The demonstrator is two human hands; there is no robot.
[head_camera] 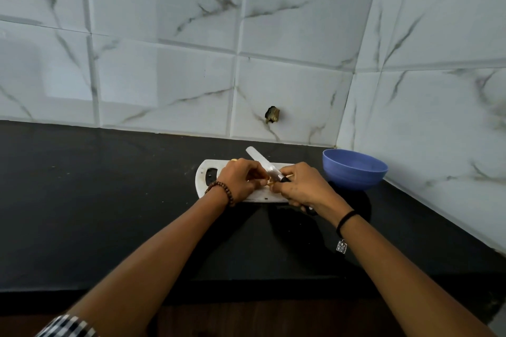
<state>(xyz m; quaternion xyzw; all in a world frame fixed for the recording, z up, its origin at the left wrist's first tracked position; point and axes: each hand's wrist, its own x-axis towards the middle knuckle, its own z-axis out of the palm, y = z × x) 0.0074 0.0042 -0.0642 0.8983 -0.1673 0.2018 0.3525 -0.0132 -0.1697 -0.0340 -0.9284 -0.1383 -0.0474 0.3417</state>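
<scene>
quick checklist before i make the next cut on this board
1. Right hand grips the knife at its handle: ok.
2. Left hand pinches the yellowish piece firmly: cannot tell, it is mostly hidden.
3. Left fingertips clear of the blade: cannot tell, they sit very close to it.
4. Cutting board lies flat on the countertop: ok.
5. Blue bowl stands beside the board's right end: ok.
</scene>
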